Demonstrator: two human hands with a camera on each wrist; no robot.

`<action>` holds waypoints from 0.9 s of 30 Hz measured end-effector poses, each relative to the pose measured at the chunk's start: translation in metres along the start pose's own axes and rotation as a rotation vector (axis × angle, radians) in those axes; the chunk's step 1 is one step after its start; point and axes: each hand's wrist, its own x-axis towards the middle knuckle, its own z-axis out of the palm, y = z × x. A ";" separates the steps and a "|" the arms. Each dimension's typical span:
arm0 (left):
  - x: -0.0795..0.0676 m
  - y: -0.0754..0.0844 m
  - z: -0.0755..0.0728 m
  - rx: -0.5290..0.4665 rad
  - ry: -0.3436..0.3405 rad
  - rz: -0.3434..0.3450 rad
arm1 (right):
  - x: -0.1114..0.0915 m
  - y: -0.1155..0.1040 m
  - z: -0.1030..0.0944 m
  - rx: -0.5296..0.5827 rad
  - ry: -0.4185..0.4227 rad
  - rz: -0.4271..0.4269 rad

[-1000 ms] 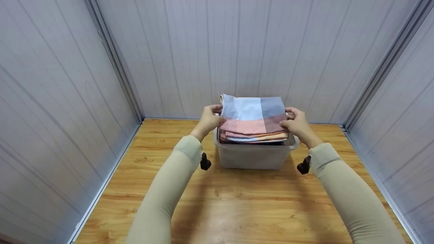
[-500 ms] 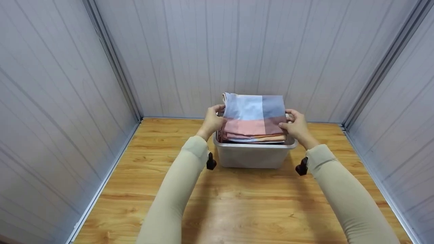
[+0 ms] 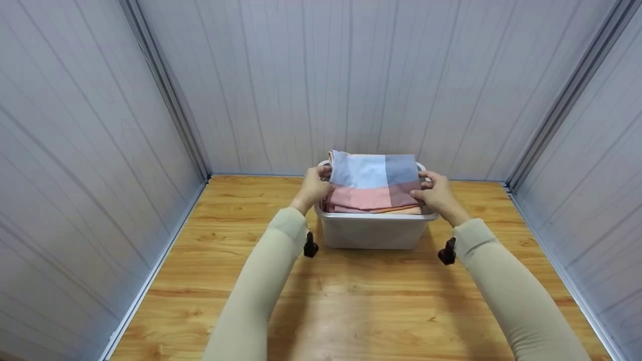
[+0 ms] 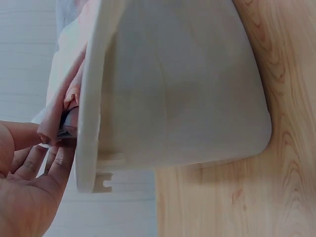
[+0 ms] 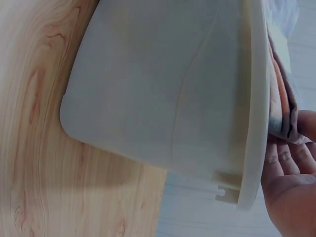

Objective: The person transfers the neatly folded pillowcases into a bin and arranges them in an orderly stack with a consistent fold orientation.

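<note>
A folded checked cloth [image 3: 371,173] in light blue, grey and pink sits in the mouth of a whitish plastic box [image 3: 373,233]. My left hand [image 3: 314,188] grips its left side, thumb on top and fingers beneath. At the opposite side my right hand [image 3: 440,194] pinches the cloth the same way. In the left wrist view the rolled pink cloth edge [image 4: 63,98] lies between thumb and fingers, right at the box rim [image 4: 89,113]. Orange and brown layers of the cloth [image 5: 282,94] show beside the rim in the right wrist view.
The box stands on a wood-grain floor [image 3: 351,301] near a pale panelled back wall [image 3: 321,90]. Similar walls close in the left [image 3: 90,165] and right [image 3: 597,175]. A dark wrist device [image 3: 310,245] hangs under the left cuff, another dark device [image 3: 447,251] under the right.
Both hands have lowered the folded cloth deeper into the box. Its front layers, earlier showing above the rim, are now mostly behind it. The box stays in place.
</note>
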 end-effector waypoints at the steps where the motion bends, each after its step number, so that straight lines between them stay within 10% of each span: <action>1: 0.000 -0.001 0.000 0.007 0.000 -0.010 | 0.000 0.000 0.000 -0.005 -0.005 0.003; 27: -0.002 -0.001 0.002 0.071 -0.023 -0.047 | 0.000 0.003 0.001 -0.043 -0.023 -0.011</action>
